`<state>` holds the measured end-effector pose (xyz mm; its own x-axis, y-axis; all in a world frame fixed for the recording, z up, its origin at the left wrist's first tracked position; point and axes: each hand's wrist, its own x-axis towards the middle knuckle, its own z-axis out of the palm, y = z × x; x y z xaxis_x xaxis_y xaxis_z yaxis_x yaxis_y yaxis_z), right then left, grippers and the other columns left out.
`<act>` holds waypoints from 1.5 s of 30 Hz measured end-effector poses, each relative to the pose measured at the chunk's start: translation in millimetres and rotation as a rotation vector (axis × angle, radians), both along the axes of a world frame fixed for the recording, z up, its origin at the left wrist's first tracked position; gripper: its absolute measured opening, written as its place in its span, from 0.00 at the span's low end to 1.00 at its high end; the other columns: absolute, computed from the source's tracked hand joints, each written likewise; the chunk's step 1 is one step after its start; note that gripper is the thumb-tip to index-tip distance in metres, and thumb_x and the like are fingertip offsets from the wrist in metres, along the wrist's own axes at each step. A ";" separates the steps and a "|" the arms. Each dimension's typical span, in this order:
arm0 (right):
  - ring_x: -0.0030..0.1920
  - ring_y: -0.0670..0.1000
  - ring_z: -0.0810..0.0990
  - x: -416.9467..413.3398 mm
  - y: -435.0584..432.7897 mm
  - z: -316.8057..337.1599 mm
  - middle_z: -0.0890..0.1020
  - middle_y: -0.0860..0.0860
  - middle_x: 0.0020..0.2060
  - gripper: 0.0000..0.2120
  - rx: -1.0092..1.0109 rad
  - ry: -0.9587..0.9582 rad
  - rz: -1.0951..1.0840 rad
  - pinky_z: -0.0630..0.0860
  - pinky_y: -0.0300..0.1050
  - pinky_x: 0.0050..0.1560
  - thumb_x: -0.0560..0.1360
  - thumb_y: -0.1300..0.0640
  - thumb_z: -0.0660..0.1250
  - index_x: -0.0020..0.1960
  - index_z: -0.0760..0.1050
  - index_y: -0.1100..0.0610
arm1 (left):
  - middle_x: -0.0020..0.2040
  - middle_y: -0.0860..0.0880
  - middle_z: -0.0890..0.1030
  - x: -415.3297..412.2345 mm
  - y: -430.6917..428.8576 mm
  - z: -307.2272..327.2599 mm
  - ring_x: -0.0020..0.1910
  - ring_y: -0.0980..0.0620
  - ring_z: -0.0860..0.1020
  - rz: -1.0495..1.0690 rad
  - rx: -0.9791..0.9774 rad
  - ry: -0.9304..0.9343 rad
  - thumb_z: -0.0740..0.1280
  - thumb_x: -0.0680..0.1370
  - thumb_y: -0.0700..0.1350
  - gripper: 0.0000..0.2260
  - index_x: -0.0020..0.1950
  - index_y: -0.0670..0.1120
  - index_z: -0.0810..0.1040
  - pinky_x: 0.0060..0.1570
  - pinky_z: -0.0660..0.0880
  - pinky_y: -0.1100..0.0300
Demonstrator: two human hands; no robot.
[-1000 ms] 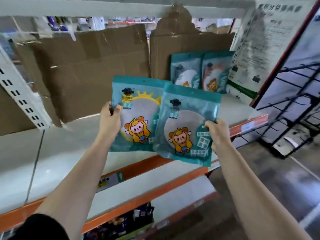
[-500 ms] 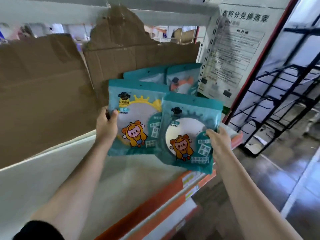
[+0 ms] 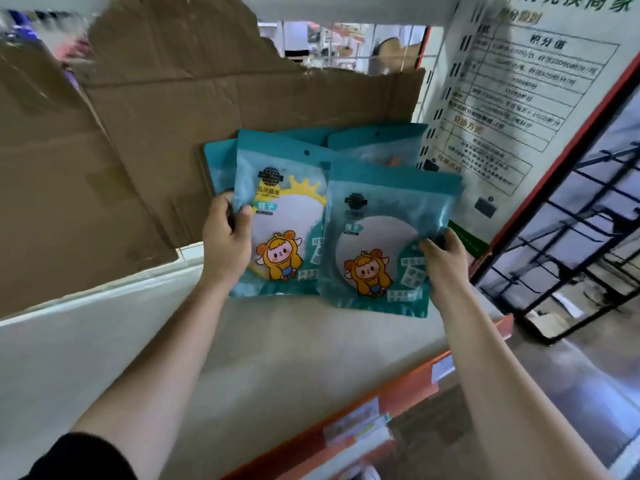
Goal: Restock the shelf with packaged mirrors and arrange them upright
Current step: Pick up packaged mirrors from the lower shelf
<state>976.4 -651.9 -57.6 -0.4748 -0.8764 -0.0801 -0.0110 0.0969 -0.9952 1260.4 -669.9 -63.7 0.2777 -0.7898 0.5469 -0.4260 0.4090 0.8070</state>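
Head view shows you with a packaged mirror in each hand, both held upright over the white shelf (image 3: 277, 348). Your left hand (image 3: 227, 237) pinches the left edge of the left pack (image 3: 282, 216), thumb on the front and fingers behind. Your right hand (image 3: 446, 259) curls round the right edge of the right pack (image 3: 381, 237), which overlaps the left one's right side. I cannot tell whether their lower edges touch the shelf board. Just behind them, more teal packs (image 3: 377, 143) stand against the cardboard sheet (image 3: 166, 133). By the look of it, each pack is a glossy film pouch around a flat round mirror. Expect it to be light, stiff in the middle, floppy at the borders, slick under the fingers, and breakable if dropped or knocked. Grip through the pouch onto the disc's rim rather than the loose film alone. Set each one down gently on its bottom seam, leaning back on the row, since a thin pouch will likely slide forward or topple.
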 end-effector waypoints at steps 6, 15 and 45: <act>0.47 0.54 0.82 -32.4 -51.8 -16.2 0.81 0.52 0.46 0.17 0.005 0.052 0.216 0.80 0.50 0.46 0.74 0.66 0.63 0.61 0.71 0.54 | 0.38 0.52 0.73 -31.2 -5.0 -14.4 0.36 0.54 0.72 0.238 0.105 -0.038 0.63 0.79 0.43 0.11 0.55 0.36 0.71 0.36 0.65 0.63; 0.43 0.49 0.79 -64.1 -123.5 -13.2 0.80 0.49 0.46 0.09 -0.114 0.618 0.485 0.76 0.42 0.37 0.74 0.58 0.68 0.52 0.72 0.55 | 0.33 0.45 0.72 -36.3 -1.0 -7.4 0.42 0.42 0.75 0.578 0.726 -0.368 0.67 0.74 0.59 0.20 0.36 0.44 0.68 0.37 0.64 0.56; 0.74 0.62 0.54 -19.3 -138.1 -21.3 0.47 0.61 0.75 0.54 -0.014 0.674 0.299 0.58 0.59 0.71 0.68 0.53 0.76 0.77 0.38 0.54 | 0.64 0.40 0.67 -69.6 -17.4 -17.0 0.62 0.42 0.68 0.785 0.416 0.012 0.74 0.70 0.48 0.30 0.63 0.38 0.64 0.52 0.70 0.49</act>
